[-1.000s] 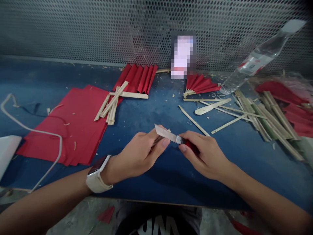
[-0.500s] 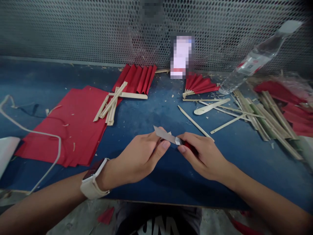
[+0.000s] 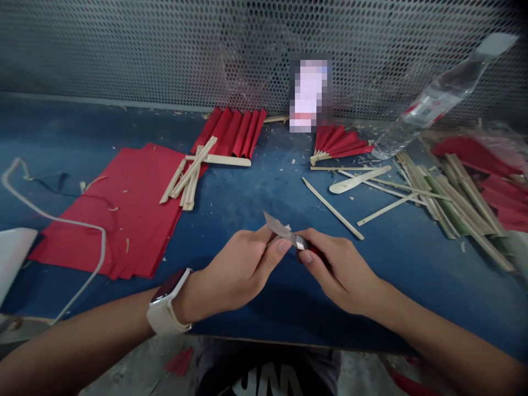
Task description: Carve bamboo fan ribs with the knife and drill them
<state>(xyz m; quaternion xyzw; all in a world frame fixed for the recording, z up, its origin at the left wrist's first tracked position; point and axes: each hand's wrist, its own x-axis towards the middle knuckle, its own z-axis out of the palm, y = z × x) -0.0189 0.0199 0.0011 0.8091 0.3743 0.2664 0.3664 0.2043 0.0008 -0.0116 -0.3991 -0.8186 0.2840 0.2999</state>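
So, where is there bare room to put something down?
Beyond the knife, the table is mostly bare between the crossed strips and the lone strip. Another patch is behind the red sheets, left. The right side is crowded: fan, bottle, bamboo pile.

Table (image 3: 239,192), 1, blue top. Lying on it: red paper sheets (image 3: 119,225), left, overlapping; pleated red paper (image 3: 225,132), 1, rear, left of centre; small red fan (image 3: 342,146), 1, partly spread, rear, right of centre; clear bottle (image 3: 429,107), 1, standing, labelled, near the fan; bamboo strips (image 3: 449,212), heaped, right; spoon-shaped stick (image 3: 358,180), 1; slender stick (image 3: 333,209), 1, set diagonally; pale shavings (image 3: 293,161), scattered.
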